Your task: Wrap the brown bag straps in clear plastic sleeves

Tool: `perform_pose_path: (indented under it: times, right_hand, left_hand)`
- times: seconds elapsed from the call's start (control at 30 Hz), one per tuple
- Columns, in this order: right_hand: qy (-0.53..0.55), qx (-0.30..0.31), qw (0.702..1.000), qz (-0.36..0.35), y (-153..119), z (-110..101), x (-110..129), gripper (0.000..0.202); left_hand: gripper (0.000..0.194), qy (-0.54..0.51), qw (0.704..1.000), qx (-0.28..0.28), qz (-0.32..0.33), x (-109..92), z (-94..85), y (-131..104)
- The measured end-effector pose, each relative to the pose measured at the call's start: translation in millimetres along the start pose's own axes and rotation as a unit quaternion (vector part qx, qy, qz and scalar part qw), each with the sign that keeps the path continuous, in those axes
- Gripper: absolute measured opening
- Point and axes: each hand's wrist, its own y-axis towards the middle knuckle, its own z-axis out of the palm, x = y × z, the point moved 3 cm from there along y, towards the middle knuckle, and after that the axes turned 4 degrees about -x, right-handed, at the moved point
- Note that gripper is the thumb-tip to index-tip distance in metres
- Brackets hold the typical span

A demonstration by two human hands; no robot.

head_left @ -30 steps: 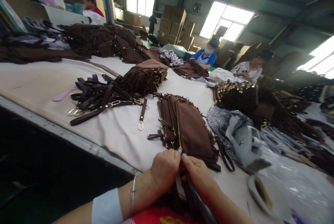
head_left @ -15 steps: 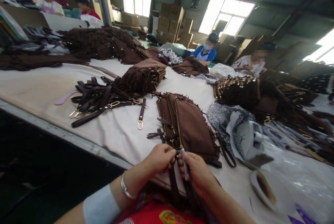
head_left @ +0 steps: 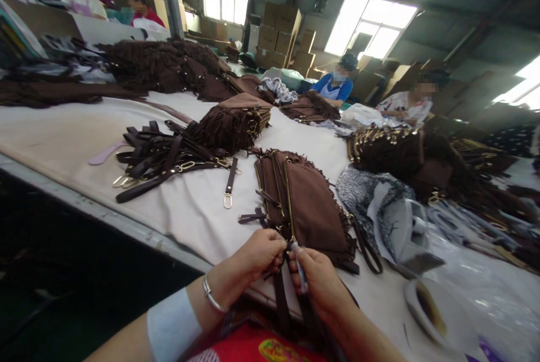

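Observation:
A fanned stack of brown fringed zip pouches [head_left: 318, 204] lies in front of me, its gold zips turned left. At the near end of the top pouch's zip, my left hand [head_left: 265, 252] is closed in a pinch; its fingers hide what they hold. Close beside it, my right hand [head_left: 318, 280] grips a dark strap partly wrapped in pale grey material [head_left: 301, 275]. Dark straps [head_left: 281, 297] hang down below both hands over the table edge. A single wrist strap with a gold clasp [head_left: 230, 185] lies left of the pouches.
To the left lies a heap of dark wrist straps [head_left: 162, 154]. More fringed pouches [head_left: 236, 120] are stacked behind. A tape roll [head_left: 436, 308] and clear plastic [head_left: 489, 277] lie at right. A co-worker in blue [head_left: 333, 86] sits across the table.
My left hand has shifted slightly, still pinched by the zip end, and its wrist has turned a little. My right hand keeps its grip in nearly the same place. The view has tilted slightly.

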Motion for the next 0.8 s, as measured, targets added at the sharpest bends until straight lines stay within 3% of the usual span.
perform_pose_path:
  times: [0.13, 0.23, 0.33, 0.43, 0.5, 0.57, 0.63, 0.7, 0.77, 0.8]
  right_hand:
    - [-0.111, -0.033, 0.993, -0.037, 4.5, -0.8, -1.2, 0.041]
    - [-0.246, -0.050, 0.961, -0.113, 4.6, -1.8, 4.0, 0.039]
    - [-0.397, -0.078, 0.885, -0.229, 0.5, -0.6, 12.9, 0.035]
    - [-0.497, -0.094, 0.817, -0.278, -2.7, 2.0, 16.8, 0.032]
    - [-0.522, -0.092, 0.802, -0.276, -2.7, 3.0, 16.6, 0.030]
    - [-0.516, -0.089, 0.810, -0.266, -1.8, 2.9, 15.2, 0.028]
    - [-0.481, -0.086, 0.832, -0.261, -0.7, 1.9, 13.0, 0.029]
    - [-0.428, -0.080, 0.866, -0.247, 0.5, 0.6, 9.4, 0.033]
    - [-0.374, -0.065, 0.900, -0.213, 1.4, -0.2, 4.8, 0.034]
    - [-0.357, -0.056, 0.911, -0.197, 1.3, -0.2, 3.0, 0.034]
  left_hand:
    - [0.009, 0.078, 0.992, -0.066, 0.071, -8.4, 1.6, -4.0]
    - [0.010, 0.191, 0.965, -0.108, 0.143, -17.6, 2.3, -7.7]
    - [0.014, 0.331, 0.905, -0.135, 0.230, -26.9, 4.8, -13.5]
    - [0.017, 0.483, 0.818, -0.126, 0.285, -31.8, 12.5, -21.5]
    - [0.016, 0.560, 0.769, -0.091, 0.294, -31.7, 18.0, -26.8]
    - [0.016, 0.586, 0.747, -0.053, 0.308, -31.1, 19.8, -31.3]
    - [0.016, 0.534, 0.780, -0.044, 0.324, -31.7, 14.5, -33.0]
    - [0.021, 0.409, 0.862, -0.066, 0.293, -30.1, 2.2, -29.0]
    - [0.025, 0.270, 0.942, -0.080, 0.184, -21.7, -9.8, -20.6]
    - [0.027, 0.216, 0.967, -0.070, 0.120, -15.6, -12.6, -16.5]
